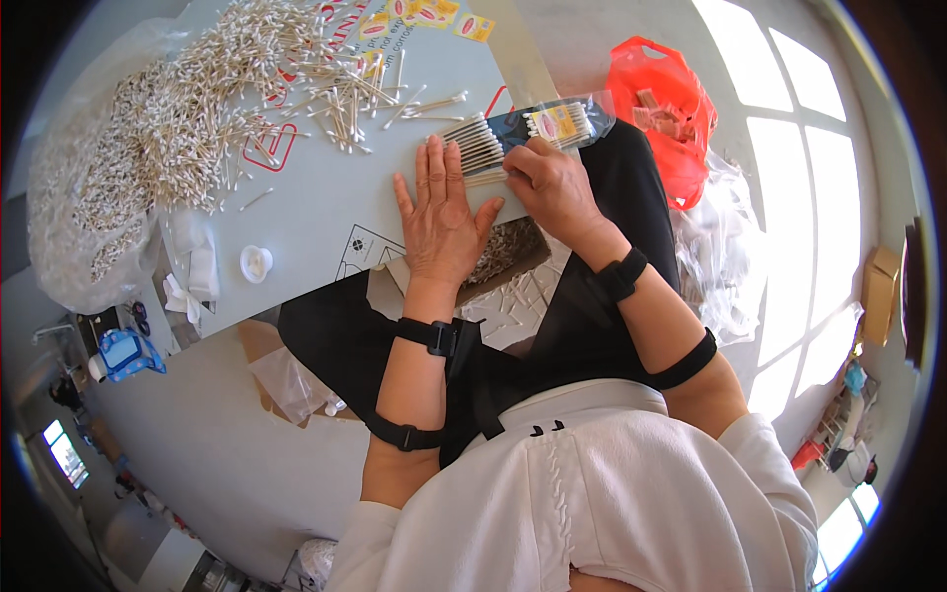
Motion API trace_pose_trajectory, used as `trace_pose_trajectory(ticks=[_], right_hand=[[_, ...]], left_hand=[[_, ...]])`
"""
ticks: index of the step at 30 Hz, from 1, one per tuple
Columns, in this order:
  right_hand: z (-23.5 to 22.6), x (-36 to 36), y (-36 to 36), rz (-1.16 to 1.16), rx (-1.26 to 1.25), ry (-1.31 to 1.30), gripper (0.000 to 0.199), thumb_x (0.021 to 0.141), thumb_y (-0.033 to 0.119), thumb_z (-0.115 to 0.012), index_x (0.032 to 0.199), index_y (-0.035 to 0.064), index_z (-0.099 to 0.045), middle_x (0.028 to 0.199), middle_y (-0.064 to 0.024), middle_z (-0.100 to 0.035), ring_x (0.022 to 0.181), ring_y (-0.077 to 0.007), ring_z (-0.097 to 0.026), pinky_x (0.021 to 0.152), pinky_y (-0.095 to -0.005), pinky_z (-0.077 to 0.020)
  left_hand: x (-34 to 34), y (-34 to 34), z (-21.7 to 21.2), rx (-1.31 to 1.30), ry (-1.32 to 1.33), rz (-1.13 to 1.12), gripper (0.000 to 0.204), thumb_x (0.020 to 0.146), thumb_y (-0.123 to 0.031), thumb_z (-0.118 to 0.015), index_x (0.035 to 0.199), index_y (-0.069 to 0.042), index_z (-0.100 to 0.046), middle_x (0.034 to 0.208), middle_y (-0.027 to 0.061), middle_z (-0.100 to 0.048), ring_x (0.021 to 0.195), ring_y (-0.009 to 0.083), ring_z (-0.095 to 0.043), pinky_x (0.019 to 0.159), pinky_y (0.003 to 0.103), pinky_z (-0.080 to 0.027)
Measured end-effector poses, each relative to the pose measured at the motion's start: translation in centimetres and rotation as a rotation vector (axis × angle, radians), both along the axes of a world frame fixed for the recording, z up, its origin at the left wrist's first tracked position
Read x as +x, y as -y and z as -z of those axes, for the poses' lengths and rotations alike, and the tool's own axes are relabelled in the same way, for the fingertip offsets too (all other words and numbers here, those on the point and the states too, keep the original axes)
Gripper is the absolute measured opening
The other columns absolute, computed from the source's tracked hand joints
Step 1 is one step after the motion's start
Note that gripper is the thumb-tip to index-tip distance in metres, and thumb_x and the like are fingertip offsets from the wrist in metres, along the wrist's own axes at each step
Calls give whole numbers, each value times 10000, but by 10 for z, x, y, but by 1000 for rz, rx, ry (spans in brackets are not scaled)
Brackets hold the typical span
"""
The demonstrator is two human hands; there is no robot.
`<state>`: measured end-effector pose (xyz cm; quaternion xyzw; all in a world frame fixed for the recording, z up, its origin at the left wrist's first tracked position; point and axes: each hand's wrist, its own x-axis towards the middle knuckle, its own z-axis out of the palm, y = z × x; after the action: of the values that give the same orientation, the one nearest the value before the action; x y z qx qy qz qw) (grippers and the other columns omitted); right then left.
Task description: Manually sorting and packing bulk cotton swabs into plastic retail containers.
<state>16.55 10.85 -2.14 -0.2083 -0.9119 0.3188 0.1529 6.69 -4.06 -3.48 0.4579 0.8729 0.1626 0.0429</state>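
Note:
My left hand (439,212) lies flat on the table, fingers stretched out, its fingertips at the left ends of a neat row of cotton swabs (473,145). To its right, my right hand (557,192) is closed, thumb and fingers pressed together beside the row's right end; what they pinch, if anything, is hidden. Just beyond the right knuckles, a clear plastic bag (600,107) contains more swabs and a yellow label card (554,123). It reaches over the table's right edge near my dark-trousered knee.
A big heap of loose cotton swabs (187,118) spills from a clear bag at the left. Yellow cards (431,12) lie at the far edge. A small white cup (255,263) stands nearer. An open box (508,259) sits below the table edge; a red bag (671,109) hangs at right.

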Motion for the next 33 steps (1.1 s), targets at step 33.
trace_pose_trajectory(ticks=[33], right_hand=[[-5, -20, -4, 45, 66, 56, 193, 846, 127, -658, 1037, 95, -664, 873, -112, -670, 789, -338, -667, 678, -427, -532]], left_hand=[[2, -2, 1, 9, -4, -15, 871, 897, -510, -611, 1543, -52, -248, 1610, 139, -249, 1500, 293, -210, 1187, 581, -116]])
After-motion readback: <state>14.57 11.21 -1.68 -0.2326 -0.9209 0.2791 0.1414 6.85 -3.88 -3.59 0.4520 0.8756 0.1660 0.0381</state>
